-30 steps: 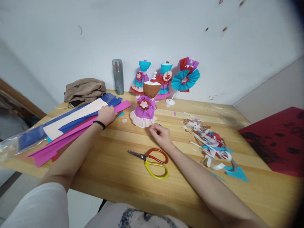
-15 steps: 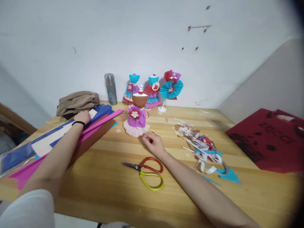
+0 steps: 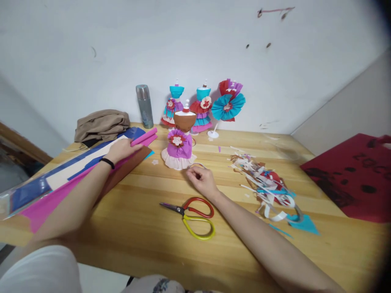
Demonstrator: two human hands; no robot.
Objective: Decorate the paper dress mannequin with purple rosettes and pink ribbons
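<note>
My left hand (image 3: pixel 122 151), with a black band at its wrist, is closed on the rolled pink paper (image 3: pixel 145 136) atop the sheets at the left. My right hand (image 3: pixel 201 179) rests on the table with its fingers pinched together; what they hold, if anything, is hidden. Just behind those fingers shows a thin loop (image 3: pixel 198 165). Close by stands a small dress form (image 3: pixel 180 142) in a brown top and purple skirt with a pale ruffle and a paper flower. Scissors (image 3: pixel 191 215) with one red and one yellow handle lie in front of my right hand.
Several decorated dress forms (image 3: pixel 203 106) stand by the wall beside a flask (image 3: pixel 144 106). Brown cloth (image 3: pixel 102 125) lies behind blue paper (image 3: pixel 29 197). Paper scraps (image 3: pixel 265 183) and a red bag (image 3: pixel 351 179) are at the right.
My left hand has moved right, from the blue and cream sheets onto the pink paper. My right hand keeps its place by the dress form. The view has shifted slightly.
</note>
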